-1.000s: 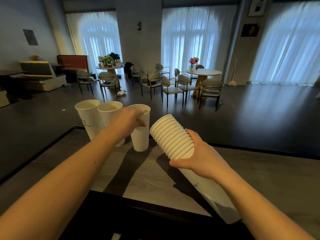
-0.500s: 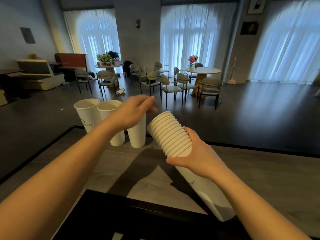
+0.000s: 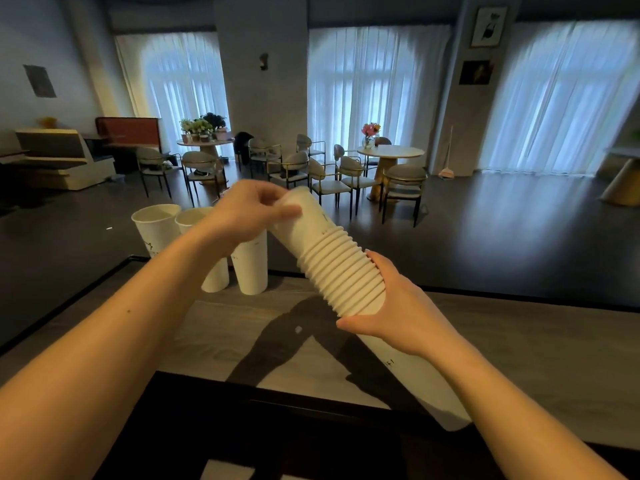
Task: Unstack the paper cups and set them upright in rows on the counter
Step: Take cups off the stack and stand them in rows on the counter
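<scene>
A tilted stack of white paper cups (image 3: 343,271) slants from lower right to upper left above the counter (image 3: 519,341). My right hand (image 3: 391,310) grips the stack around its middle. My left hand (image 3: 249,213) pinches the rim of the top cup (image 3: 304,216), which is pulled partly out of the stack. Three single cups stand upright in a row near the counter's far edge: one at the left (image 3: 156,226), one in the middle (image 3: 214,271) and one at the right (image 3: 251,265), partly hidden behind my left forearm.
The grey wood-grain counter has a black rim along its far edge (image 3: 519,299) and a dark ledge at the near side (image 3: 277,427). Beyond the counter lies a dark floor with round tables (image 3: 389,152) and chairs.
My left hand let go of the third standing cup, rose to the top of the stack and took hold of the top cup, which has slid partly out. The stack moved slightly up.
</scene>
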Demonstrator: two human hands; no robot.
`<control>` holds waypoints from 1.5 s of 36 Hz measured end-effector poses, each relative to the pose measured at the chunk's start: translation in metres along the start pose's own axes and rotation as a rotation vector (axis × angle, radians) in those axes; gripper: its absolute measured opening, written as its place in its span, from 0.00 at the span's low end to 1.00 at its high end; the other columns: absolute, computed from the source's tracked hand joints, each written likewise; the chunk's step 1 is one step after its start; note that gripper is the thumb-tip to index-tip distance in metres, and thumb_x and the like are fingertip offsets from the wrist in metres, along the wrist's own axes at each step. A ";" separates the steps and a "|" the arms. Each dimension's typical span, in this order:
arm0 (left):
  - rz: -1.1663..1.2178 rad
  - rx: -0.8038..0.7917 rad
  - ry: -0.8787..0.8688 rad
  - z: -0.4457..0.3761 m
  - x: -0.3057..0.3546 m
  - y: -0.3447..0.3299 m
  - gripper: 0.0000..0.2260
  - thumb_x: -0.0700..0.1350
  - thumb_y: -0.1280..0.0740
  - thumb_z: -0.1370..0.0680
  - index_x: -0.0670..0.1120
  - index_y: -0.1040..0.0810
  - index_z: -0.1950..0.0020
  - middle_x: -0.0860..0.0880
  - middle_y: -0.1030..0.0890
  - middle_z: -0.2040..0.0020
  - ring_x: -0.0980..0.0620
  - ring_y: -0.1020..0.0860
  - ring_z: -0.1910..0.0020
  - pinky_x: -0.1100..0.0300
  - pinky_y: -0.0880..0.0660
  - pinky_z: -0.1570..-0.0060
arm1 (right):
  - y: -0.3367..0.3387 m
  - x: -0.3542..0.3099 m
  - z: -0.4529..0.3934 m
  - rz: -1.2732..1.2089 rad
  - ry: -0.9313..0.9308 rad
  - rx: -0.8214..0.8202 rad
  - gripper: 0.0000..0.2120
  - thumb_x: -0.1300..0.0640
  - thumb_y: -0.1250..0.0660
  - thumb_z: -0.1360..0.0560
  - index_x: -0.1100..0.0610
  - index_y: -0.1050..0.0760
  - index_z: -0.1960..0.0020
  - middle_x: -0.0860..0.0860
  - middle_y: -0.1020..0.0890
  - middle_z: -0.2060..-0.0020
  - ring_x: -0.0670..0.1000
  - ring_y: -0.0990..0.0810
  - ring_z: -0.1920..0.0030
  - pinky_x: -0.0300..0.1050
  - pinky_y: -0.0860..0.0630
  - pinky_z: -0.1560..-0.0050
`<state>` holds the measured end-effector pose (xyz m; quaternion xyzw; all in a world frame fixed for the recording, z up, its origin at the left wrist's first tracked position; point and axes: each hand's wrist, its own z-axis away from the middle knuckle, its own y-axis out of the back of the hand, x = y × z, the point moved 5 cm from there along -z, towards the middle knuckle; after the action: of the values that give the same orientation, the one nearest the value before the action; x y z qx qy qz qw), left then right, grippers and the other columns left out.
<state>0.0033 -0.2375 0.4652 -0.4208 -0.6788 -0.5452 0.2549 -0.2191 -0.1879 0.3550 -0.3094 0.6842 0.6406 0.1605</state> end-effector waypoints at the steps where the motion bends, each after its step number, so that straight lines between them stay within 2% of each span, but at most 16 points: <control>1: -0.024 0.105 -0.033 -0.004 0.003 0.007 0.10 0.48 0.30 0.24 0.50 0.19 0.44 0.54 0.19 0.50 0.56 0.22 0.50 0.58 0.29 0.50 | 0.003 0.006 0.002 0.014 -0.031 0.000 0.58 0.34 0.22 0.41 0.38 0.54 0.21 0.46 0.27 0.35 0.48 0.25 0.39 0.54 0.21 0.41; 3: -0.068 0.295 -0.116 -0.011 0.008 0.018 0.12 0.48 0.31 0.23 0.48 0.19 0.40 0.53 0.19 0.50 0.55 0.22 0.50 0.59 0.29 0.52 | 0.009 0.020 0.008 0.055 -0.100 0.013 0.61 0.28 0.27 0.46 0.36 0.55 0.22 0.46 0.26 0.37 0.49 0.23 0.41 0.56 0.19 0.44; 5: -0.223 0.342 -0.176 -0.017 0.007 0.013 0.13 0.47 0.32 0.22 0.46 0.20 0.39 0.51 0.20 0.49 0.52 0.22 0.50 0.58 0.27 0.52 | 0.013 0.034 0.011 0.092 -0.144 0.021 0.62 0.24 0.32 0.51 0.35 0.56 0.23 0.47 0.26 0.38 0.50 0.22 0.43 0.57 0.18 0.47; 11: -0.717 -0.006 -0.182 -0.025 -0.033 -0.063 0.08 0.46 0.34 0.21 0.46 0.21 0.44 0.47 0.19 0.52 0.47 0.21 0.55 0.53 0.24 0.58 | 0.017 0.050 0.013 0.051 -0.175 0.031 0.61 0.25 0.32 0.51 0.35 0.55 0.23 0.47 0.26 0.38 0.50 0.22 0.43 0.57 0.19 0.45; 14: -0.785 0.029 -0.221 -0.029 -0.042 -0.071 0.05 0.45 0.33 0.21 0.45 0.21 0.50 0.44 0.19 0.55 0.44 0.20 0.56 0.51 0.25 0.61 | 0.015 0.050 0.012 0.027 -0.161 0.026 0.60 0.25 0.32 0.50 0.34 0.54 0.23 0.46 0.26 0.38 0.50 0.22 0.43 0.56 0.19 0.45; 24: -0.905 0.045 -0.212 -0.050 -0.054 -0.062 0.08 0.44 0.34 0.21 0.43 0.22 0.44 0.41 0.18 0.51 0.42 0.21 0.56 0.49 0.23 0.59 | 0.004 0.051 -0.001 -0.011 -0.146 0.018 0.60 0.26 0.31 0.49 0.36 0.53 0.22 0.46 0.27 0.37 0.49 0.24 0.42 0.56 0.19 0.44; 29: -0.851 0.098 -0.293 -0.049 -0.049 -0.057 0.18 0.47 0.33 0.22 0.46 0.26 0.32 0.43 0.19 0.40 0.43 0.22 0.43 0.47 0.23 0.48 | 0.003 0.049 -0.005 -0.019 -0.132 0.032 0.61 0.25 0.33 0.50 0.36 0.53 0.22 0.46 0.27 0.37 0.49 0.23 0.42 0.56 0.19 0.44; 32: -0.585 0.210 -0.368 -0.033 -0.024 -0.054 0.16 0.50 0.37 0.19 0.47 0.26 0.33 0.50 0.18 0.41 0.50 0.22 0.42 0.52 0.24 0.44 | 0.002 0.045 -0.003 -0.039 -0.114 0.043 0.60 0.26 0.32 0.49 0.37 0.52 0.22 0.45 0.26 0.38 0.48 0.23 0.41 0.56 0.19 0.44; 33: -0.442 0.139 -0.324 -0.029 -0.017 -0.058 0.15 0.51 0.40 0.18 0.48 0.24 0.35 0.51 0.18 0.43 0.54 0.21 0.44 0.54 0.24 0.43 | 0.002 0.043 -0.003 -0.044 -0.106 0.045 0.60 0.26 0.31 0.48 0.37 0.52 0.22 0.45 0.26 0.38 0.48 0.23 0.41 0.56 0.19 0.44; 35: -0.116 -0.181 -0.149 -0.016 -0.010 -0.074 0.18 0.55 0.46 0.17 0.49 0.22 0.38 0.53 0.16 0.46 0.58 0.19 0.46 0.54 0.24 0.40 | 0.001 0.041 -0.001 -0.048 -0.104 0.055 0.60 0.26 0.30 0.48 0.37 0.53 0.22 0.45 0.25 0.38 0.48 0.23 0.42 0.56 0.19 0.44; 37: 0.019 -0.426 -0.023 -0.004 -0.008 -0.088 0.20 0.58 0.47 0.17 0.51 0.21 0.38 0.53 0.16 0.46 0.56 0.19 0.45 0.53 0.25 0.38 | 0.002 0.039 0.001 -0.047 -0.106 0.060 0.60 0.27 0.29 0.47 0.36 0.53 0.22 0.45 0.25 0.37 0.49 0.23 0.41 0.57 0.19 0.44; 40: -0.016 -0.509 -0.049 0.005 -0.002 -0.089 0.12 0.50 0.40 0.18 0.52 0.18 0.41 0.53 0.16 0.46 0.53 0.19 0.44 0.47 0.26 0.36 | 0.005 0.037 0.007 -0.029 -0.097 0.062 0.60 0.27 0.29 0.47 0.37 0.53 0.22 0.45 0.26 0.37 0.48 0.24 0.40 0.57 0.19 0.44; 48: -0.005 -0.344 0.049 0.010 0.014 -0.089 0.07 0.45 0.30 0.23 0.49 0.16 0.47 0.50 0.16 0.49 0.51 0.20 0.45 0.45 0.27 0.36 | 0.023 0.043 0.019 0.017 -0.047 0.030 0.58 0.31 0.24 0.41 0.37 0.54 0.21 0.45 0.28 0.35 0.48 0.25 0.40 0.54 0.20 0.43; 50: -0.021 -0.258 0.060 0.008 0.022 -0.086 0.06 0.46 0.28 0.25 0.49 0.17 0.49 0.50 0.17 0.50 0.50 0.21 0.47 0.46 0.25 0.41 | 0.028 0.050 0.022 0.018 -0.044 0.038 0.59 0.28 0.27 0.44 0.36 0.54 0.22 0.45 0.27 0.36 0.48 0.25 0.40 0.55 0.20 0.43; 52: -0.035 -0.143 0.022 0.003 0.032 -0.077 0.04 0.47 0.30 0.24 0.52 0.19 0.50 0.51 0.18 0.50 0.52 0.21 0.48 0.54 0.25 0.49 | 0.033 0.058 0.025 0.027 -0.058 0.037 0.59 0.28 0.27 0.45 0.36 0.54 0.22 0.45 0.26 0.36 0.48 0.24 0.40 0.56 0.20 0.43; 54: -0.050 0.027 -0.032 -0.005 0.043 -0.064 0.06 0.47 0.32 0.23 0.52 0.21 0.46 0.53 0.19 0.50 0.54 0.21 0.49 0.57 0.26 0.50 | 0.041 0.071 0.029 0.038 -0.096 0.038 0.60 0.26 0.30 0.47 0.36 0.54 0.22 0.46 0.26 0.37 0.48 0.23 0.42 0.56 0.19 0.45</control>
<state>-0.0737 -0.2335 0.4673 -0.4087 -0.7004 -0.5354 0.2359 -0.3039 -0.1754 0.3393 -0.2619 0.6936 0.6446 0.1867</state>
